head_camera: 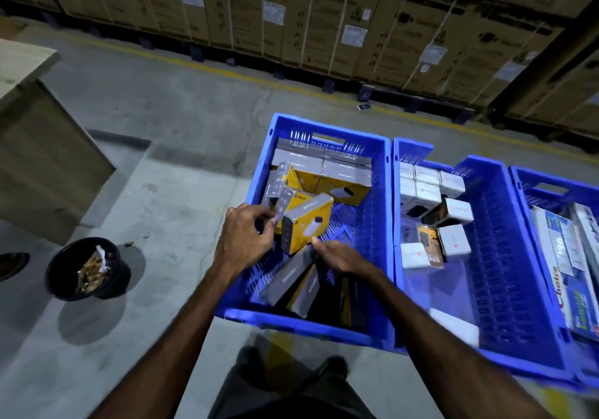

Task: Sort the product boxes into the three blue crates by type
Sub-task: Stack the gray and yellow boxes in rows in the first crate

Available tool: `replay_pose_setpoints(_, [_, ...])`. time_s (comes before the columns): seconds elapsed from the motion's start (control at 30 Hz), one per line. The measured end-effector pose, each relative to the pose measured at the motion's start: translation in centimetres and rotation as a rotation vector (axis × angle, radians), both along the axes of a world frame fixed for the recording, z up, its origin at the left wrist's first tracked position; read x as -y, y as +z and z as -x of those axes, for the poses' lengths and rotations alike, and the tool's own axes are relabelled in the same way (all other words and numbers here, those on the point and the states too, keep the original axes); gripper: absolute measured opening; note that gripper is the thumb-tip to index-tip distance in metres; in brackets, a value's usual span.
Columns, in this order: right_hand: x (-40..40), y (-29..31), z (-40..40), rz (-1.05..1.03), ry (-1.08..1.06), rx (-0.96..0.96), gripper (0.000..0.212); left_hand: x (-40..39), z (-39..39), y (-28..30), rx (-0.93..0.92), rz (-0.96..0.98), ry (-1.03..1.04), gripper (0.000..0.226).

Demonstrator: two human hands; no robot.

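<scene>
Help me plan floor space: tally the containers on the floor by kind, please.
Blue crates: 3
Black bucket: 1
Total: 4

Yellow-grey boxes [308,220] lie jumbled in the leftmost blue crate [379,224].

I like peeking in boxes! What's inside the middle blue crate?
The middle crate holds small white boxes at its far end and a dark packet. Part of its floor is bare. What the boxes hold is hidden.
</scene>
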State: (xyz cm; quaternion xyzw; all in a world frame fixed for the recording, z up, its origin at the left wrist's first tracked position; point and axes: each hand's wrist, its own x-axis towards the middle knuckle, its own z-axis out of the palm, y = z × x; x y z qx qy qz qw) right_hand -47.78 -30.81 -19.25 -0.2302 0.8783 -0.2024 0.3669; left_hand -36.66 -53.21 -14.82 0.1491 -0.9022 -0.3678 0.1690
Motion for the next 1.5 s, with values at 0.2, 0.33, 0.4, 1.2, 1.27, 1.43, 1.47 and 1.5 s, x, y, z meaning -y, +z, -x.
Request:
replay_pose_setpoints(0.2, [0.2,0.0,1.2,0.044,-0.355,-0.161,0.029,0.0,-0.2,0.1,-0.014,-0.024,0.018,0.009])
replay_pose_setpoints(0.33, [1.6,1.5,3.4,0.145,-0.563,-0.277,0.028,0.2,-0.2,0.0,-0.027,-0.053,0.036,0.009])
replay_pose_setpoints(0.4, [2.8,1.8,4.2,0.202,-0.526,-0.244,0.05,0.2,-0.1,0.0,-0.026,-0.063,0.036,0.009])
replay_pose_setpoints(1.2, [14.3,3.8,7.0,0.04,0.006,-0.26,0.081,0.4,0.0,0.3,0.012,-0.134,0.041,0.026])
replay_pose_setpoints(1.27, [14.0,4.1,5.3,0.004,0.054,-0.293,0.077,0.4,0.0,0.3,0.016,-0.141,0.046,0.026])
replay_pose_setpoints(1.43, [13.0,4.2,1.4,0.021,0.07,-0.428,0.064,0.3,0.1,0.2,0.021,-0.103,0.059,0.019])
replay_pose_setpoints(1.47, [13.0,4.4,0.8,0.026,0.05,-0.448,0.064,0.3,0.1,0.2,0.014,-0.112,0.066,0.021])
replay_pose_setpoints(1.5, [12.9,4.5,0.4,0.031,0.034,-0.464,0.063,0.3,0.1,0.3,0.013,-0.119,0.075,0.024])
